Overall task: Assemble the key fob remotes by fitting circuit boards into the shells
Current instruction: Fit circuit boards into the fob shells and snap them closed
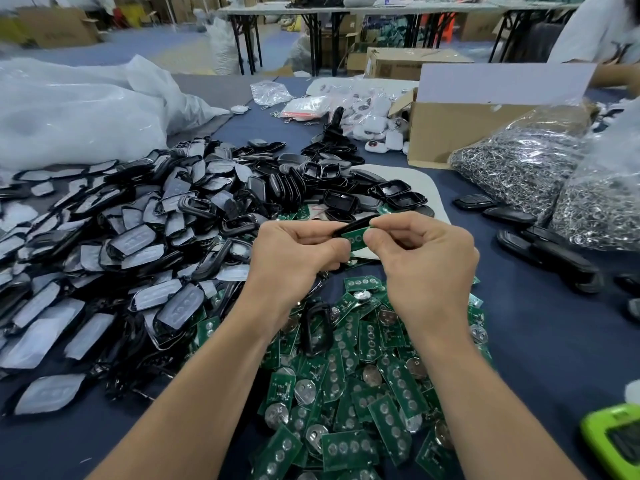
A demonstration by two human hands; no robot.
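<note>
My left hand [294, 252] grips a black key fob shell [349, 225] above the table's middle. My right hand [420, 251] pinches a green circuit board [356, 237] between thumb and forefinger, its end lying inside the shell. Below my hands lies a heap of green circuit boards [367, 386] with round silver battery clips. One empty black shell [317, 329] lies on that heap. A large pile of black shells [145, 237] with grey rubber pads spreads across the left.
Finished black fobs [554, 254] lie at the right. Two clear bags of metal key rings [530, 168] sit behind them, beside a cardboard box [460, 129]. White plastic sheeting [79, 109] fills the far left. A green device [613, 441] pokes in at the lower right.
</note>
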